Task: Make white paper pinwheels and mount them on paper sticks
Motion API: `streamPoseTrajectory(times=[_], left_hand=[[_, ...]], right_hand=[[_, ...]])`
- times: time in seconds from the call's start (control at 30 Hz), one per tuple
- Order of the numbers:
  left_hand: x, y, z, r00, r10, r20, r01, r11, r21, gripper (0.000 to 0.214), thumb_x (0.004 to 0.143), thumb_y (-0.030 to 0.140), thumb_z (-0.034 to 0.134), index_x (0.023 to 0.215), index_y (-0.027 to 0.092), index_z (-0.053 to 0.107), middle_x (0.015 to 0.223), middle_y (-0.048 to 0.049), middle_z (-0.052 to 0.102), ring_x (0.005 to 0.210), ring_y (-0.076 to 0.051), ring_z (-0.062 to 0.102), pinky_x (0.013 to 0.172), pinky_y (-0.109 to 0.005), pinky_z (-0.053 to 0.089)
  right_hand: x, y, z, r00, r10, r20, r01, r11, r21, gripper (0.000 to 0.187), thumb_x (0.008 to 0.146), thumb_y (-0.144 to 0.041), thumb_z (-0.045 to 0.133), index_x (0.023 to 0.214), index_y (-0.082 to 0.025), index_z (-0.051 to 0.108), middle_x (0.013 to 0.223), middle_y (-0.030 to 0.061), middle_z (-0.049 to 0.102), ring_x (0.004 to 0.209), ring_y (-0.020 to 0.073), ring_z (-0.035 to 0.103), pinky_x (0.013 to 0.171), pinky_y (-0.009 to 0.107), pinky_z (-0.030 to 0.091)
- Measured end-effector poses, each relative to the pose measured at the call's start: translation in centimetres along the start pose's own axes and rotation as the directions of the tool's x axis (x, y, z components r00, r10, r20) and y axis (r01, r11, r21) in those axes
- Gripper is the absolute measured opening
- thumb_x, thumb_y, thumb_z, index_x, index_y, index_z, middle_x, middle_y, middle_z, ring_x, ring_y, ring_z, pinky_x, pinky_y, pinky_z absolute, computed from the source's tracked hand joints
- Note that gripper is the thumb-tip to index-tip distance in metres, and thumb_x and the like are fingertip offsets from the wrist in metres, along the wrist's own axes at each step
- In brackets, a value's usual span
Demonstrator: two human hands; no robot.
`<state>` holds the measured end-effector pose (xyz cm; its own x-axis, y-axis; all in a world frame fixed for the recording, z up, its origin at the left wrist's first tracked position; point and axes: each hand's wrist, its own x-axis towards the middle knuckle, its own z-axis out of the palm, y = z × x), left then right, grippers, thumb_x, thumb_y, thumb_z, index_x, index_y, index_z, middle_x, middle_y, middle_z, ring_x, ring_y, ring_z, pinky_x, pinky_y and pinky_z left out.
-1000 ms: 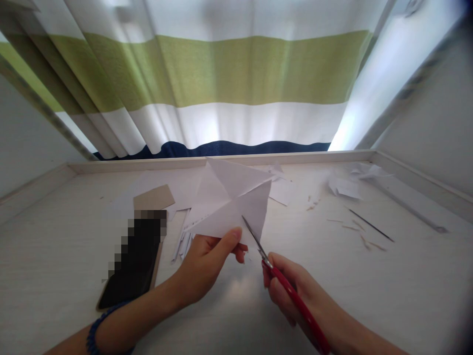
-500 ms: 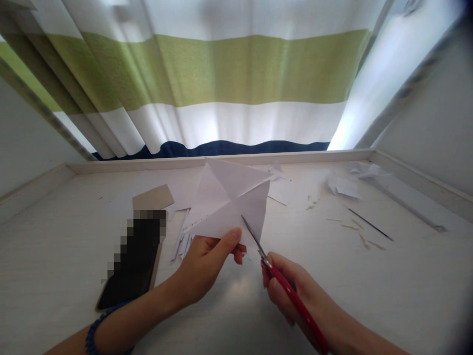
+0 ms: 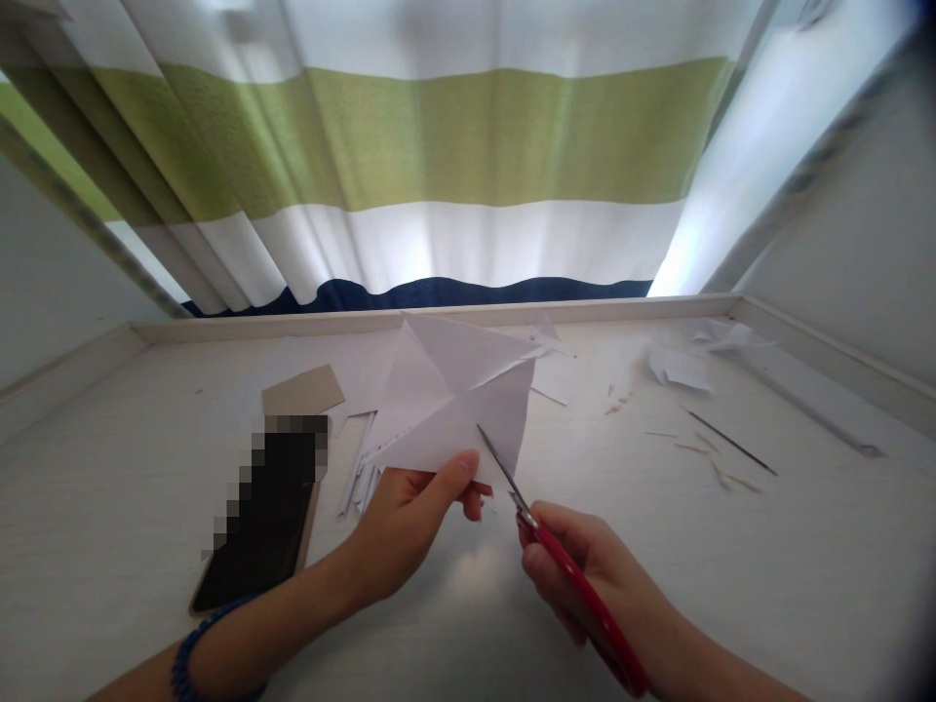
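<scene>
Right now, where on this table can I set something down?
Two patches look bare: at left, between the raised rim and the dark flat device; and at right, between your right hand and the small sticks. It's crowded beyond your left hand, with cardboard, thin paper strips and a white sheet.

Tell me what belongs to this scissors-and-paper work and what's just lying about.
In use:
creased white paper sheet, in left hand
red-handled metal scissors, in right hand

Apparently just lying about:
flat black rectangular object
tan card piece
thin black rod
</scene>
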<state>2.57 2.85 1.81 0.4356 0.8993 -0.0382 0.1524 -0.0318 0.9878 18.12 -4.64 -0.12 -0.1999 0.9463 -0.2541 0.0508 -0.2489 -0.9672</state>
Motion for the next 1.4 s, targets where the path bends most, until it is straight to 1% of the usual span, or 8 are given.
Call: streamPoseTrajectory(times=[0.13,0.27,0.37,0.47,0.63,0.83,1.07,1.4], left_hand=[[-0.2,0.0,0.0,0.999,0.052,0.01,-0.052,0.999,-0.005,0.033,0.081,0.029,0.043,0.054,0.015,0.057,0.055,0.0015,0.059,0.063,-0.014,0.059,0.067,-0.023,0.044],[0.1,0.3,0.0,0.992,0.105,-0.076,-0.11,0.991,-0.075,0.031,0.082,0.03,0.039,0.059,0.016,0.055,0.052,0.0022,0.056,0.055,-0.014,0.056,0.058,-0.025,0.046],[0.3,0.6,0.0,0.987,0.091,-0.128,-0.09,0.996,0.013,0.037,0.084,0.028,0.038,0.051,0.016,0.052,0.051,0.0019,0.055,0.058,-0.013,0.056,0.065,-0.024,0.043],[0.3,0.7,0.0,0.99,0.075,-0.122,-0.064,0.994,0.09,0.039,0.085,0.029,0.037,0.049,0.017,0.05,0.051,0.0021,0.055,0.061,-0.013,0.057,0.069,-0.023,0.041],[0.1,0.9,-0.1,0.986,0.123,-0.116,-0.1,0.977,0.189,0.04,0.085,0.026,0.037,0.048,0.018,0.049,0.05,0.0034,0.054,0.058,-0.011,0.056,0.068,-0.021,0.04],[-0.4,0.3,-0.2,0.987,0.131,-0.089,-0.109,0.971,0.215,0.039,0.084,0.031,0.039,0.049,0.018,0.051,0.051,0.0051,0.055,0.055,-0.009,0.054,0.06,-0.018,0.039],[-0.3,0.0,-0.1,0.985,0.137,-0.106,-0.113,0.972,0.204,0.038,0.084,0.03,0.04,0.05,0.018,0.052,0.051,0.005,0.056,0.054,-0.009,0.054,0.061,-0.018,0.04],[-0.4,-0.1,0.1,0.987,0.128,-0.096,-0.109,0.977,0.185,0.037,0.084,0.03,0.041,0.051,0.018,0.052,0.051,0.0045,0.056,0.054,-0.01,0.054,0.062,-0.02,0.04]], right_hand=[[0.1,0.0,0.0,1.0,0.018,0.012,-0.019,1.0,0.011,0.028,0.075,-0.035,0.055,0.059,-0.019,0.037,0.046,-0.0093,0.032,0.036,0.0042,0.029,0.033,0.017,0.023],[0.1,-0.2,0.0,0.999,0.031,0.021,-0.032,0.999,0.003,0.03,0.075,-0.037,0.055,0.059,-0.019,0.037,0.046,-0.0092,0.031,0.037,0.0043,0.029,0.033,0.016,0.022],[0.1,-0.4,0.0,0.999,0.031,0.033,-0.031,1.0,-0.006,0.03,0.076,-0.037,0.054,0.059,-0.019,0.037,0.047,-0.0089,0.03,0.038,0.0045,0.029,0.034,0.017,0.022],[0.0,-0.2,-0.1,0.999,0.017,0.05,-0.016,0.999,-0.03,0.026,0.078,-0.036,0.051,0.062,-0.019,0.038,0.05,-0.0085,0.031,0.04,0.0049,0.03,0.036,0.017,0.023],[-0.4,-0.3,-0.3,0.992,-0.009,0.123,0.024,0.993,-0.116,0.016,0.083,-0.032,0.044,0.073,-0.019,0.041,0.058,-0.0066,0.034,0.047,0.0074,0.029,0.042,0.019,0.026],[-0.7,-1.5,-0.6,0.989,-0.023,0.145,0.053,0.976,-0.21,0.014,0.084,-0.034,0.041,0.085,-0.021,0.044,0.072,-0.0024,0.043,0.063,0.0125,0.039,0.057,0.023,0.035],[-0.5,-1.1,-0.2,0.988,-0.063,0.139,0.084,0.985,-0.149,0.02,0.086,-0.038,0.039,0.077,-0.021,0.044,0.064,-0.0052,0.039,0.055,0.0097,0.035,0.052,0.021,0.034],[-0.4,-0.4,0.0,0.993,-0.021,0.113,0.026,0.999,-0.043,0.025,0.083,-0.045,0.04,0.072,-0.023,0.043,0.06,-0.0051,0.039,0.052,0.0108,0.036,0.049,0.022,0.033]])
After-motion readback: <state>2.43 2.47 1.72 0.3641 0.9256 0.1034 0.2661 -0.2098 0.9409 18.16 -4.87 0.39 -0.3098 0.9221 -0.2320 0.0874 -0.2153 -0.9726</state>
